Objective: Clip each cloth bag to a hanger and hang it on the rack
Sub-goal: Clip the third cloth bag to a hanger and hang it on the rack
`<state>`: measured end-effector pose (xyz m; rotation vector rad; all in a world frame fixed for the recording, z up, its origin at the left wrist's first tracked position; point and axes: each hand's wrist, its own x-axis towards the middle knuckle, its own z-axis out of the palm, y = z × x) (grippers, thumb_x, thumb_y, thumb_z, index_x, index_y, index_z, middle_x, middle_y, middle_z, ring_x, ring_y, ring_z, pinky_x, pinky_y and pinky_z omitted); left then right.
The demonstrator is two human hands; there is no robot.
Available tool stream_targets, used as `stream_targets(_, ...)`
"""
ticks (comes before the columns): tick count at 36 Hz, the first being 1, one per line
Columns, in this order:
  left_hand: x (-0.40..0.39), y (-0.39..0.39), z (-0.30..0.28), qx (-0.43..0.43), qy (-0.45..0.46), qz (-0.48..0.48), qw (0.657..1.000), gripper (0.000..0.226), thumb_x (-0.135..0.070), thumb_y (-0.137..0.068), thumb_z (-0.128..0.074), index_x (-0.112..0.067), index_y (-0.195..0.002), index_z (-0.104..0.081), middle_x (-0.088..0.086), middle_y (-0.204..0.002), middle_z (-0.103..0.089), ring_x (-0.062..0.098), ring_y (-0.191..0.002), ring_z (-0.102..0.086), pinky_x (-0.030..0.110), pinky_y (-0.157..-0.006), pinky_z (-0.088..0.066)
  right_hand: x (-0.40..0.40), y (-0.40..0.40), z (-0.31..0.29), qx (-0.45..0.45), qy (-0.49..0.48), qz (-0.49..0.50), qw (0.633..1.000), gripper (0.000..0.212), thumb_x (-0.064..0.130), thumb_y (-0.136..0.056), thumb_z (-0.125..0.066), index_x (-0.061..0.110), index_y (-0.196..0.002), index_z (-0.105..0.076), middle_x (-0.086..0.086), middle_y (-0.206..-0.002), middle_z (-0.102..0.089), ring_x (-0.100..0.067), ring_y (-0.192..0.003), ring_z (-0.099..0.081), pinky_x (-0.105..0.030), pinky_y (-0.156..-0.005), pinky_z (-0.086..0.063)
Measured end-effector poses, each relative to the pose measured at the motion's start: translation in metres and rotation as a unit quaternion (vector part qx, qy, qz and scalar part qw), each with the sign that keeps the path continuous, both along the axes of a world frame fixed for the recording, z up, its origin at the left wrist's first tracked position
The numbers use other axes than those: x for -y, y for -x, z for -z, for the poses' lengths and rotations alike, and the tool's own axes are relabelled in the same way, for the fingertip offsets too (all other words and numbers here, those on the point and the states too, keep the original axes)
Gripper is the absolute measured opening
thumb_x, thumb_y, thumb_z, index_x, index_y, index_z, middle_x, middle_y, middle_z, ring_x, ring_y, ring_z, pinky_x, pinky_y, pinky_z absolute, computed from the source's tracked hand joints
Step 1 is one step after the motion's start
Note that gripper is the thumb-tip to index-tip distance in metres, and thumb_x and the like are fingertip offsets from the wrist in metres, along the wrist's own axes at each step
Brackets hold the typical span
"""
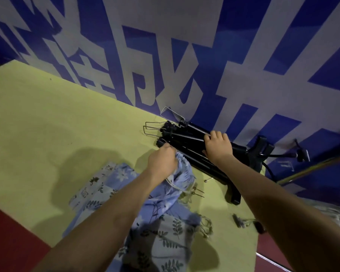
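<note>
Several black hangers point(185, 138) lie stacked on the desk point(47, 118), long axes running from upper left to lower right. Right hand point(218, 148) grips them; left hand point(161, 161) pinches, apparently, a bag point(183, 173) mouth.

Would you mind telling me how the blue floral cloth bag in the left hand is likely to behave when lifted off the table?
The blue floral cloth bag will probably sag and drape, since it already bunches where the left hand grips it. It looks light, being thin fabric. Its drawstring cords may trail and could snag on the black hangers nearby.
</note>
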<state>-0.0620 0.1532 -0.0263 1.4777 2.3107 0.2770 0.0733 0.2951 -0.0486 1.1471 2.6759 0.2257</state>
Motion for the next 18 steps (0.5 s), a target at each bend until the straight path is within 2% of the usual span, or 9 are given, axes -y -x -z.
stream_targets(3,0.000,0.006,0.002,0.008,-0.005,-0.012,1.000,0.028,-0.014,-0.094,-0.044,-0.006,-0.114,-0.062,0.010,-0.126,-0.051,0.032,-0.095,-0.061,0.038,-0.076,-0.050,-0.010,0.006,-0.003,0.022,-0.004,-0.020,1.000,0.042,0.031,-0.095,-0.050,0.008,-0.129,-0.042,-0.014,-0.128,-0.049,-0.032,-0.119,-0.044,-0.037,-0.099,-0.034)
stream_targets(7,0.004,0.012,0.003,0.017,-0.016,-0.031,0.999,0.029,-0.011,-0.093,-0.043,-0.005,-0.114,-0.062,0.010,-0.122,-0.052,0.032,-0.094,-0.061,0.038,-0.075,-0.048,-0.008,0.009,-0.010,0.010,0.049,-0.001,0.999,0.050,0.032,-0.089,-0.060,0.009,-0.128,-0.040,-0.014,-0.124,-0.052,-0.035,-0.114,-0.052,-0.040,-0.090,-0.044)
stream_targets(10,0.008,0.013,0.001,0.015,-0.021,-0.035,0.999,0.029,-0.011,-0.094,-0.043,-0.006,-0.116,-0.061,0.009,-0.122,-0.052,0.031,-0.094,-0.061,0.036,-0.072,-0.047,-0.001,0.007,-0.015,-0.006,0.050,-0.005,0.999,0.049,0.030,-0.088,-0.061,0.012,-0.127,-0.037,-0.013,-0.118,-0.058,-0.034,-0.107,-0.058,-0.038,-0.080,-0.046)
stream_targets(15,0.018,0.010,-0.008,0.010,-0.028,-0.045,0.999,0.028,-0.013,-0.095,-0.042,-0.006,-0.116,-0.060,0.009,-0.126,-0.049,0.032,-0.095,-0.060,0.036,-0.072,-0.047,0.011,0.002,-0.033,-0.039,0.006,-0.025,0.999,0.054,0.032,-0.088,-0.059,0.014,-0.132,-0.033,-0.014,-0.119,-0.055,-0.034,-0.108,-0.054,-0.038,-0.088,-0.042)
stream_targets(18,0.025,0.009,-0.015,0.008,-0.037,-0.047,0.998,0.027,-0.014,-0.095,-0.042,-0.007,-0.114,-0.061,0.008,-0.132,-0.048,0.032,-0.096,-0.060,0.034,-0.071,-0.046,0.021,-0.002,-0.051,-0.080,0.000,-0.018,0.997,0.055,0.033,-0.087,-0.060,0.014,-0.131,-0.034,-0.013,-0.117,-0.055,-0.034,-0.105,-0.055,-0.038,-0.080,-0.043)
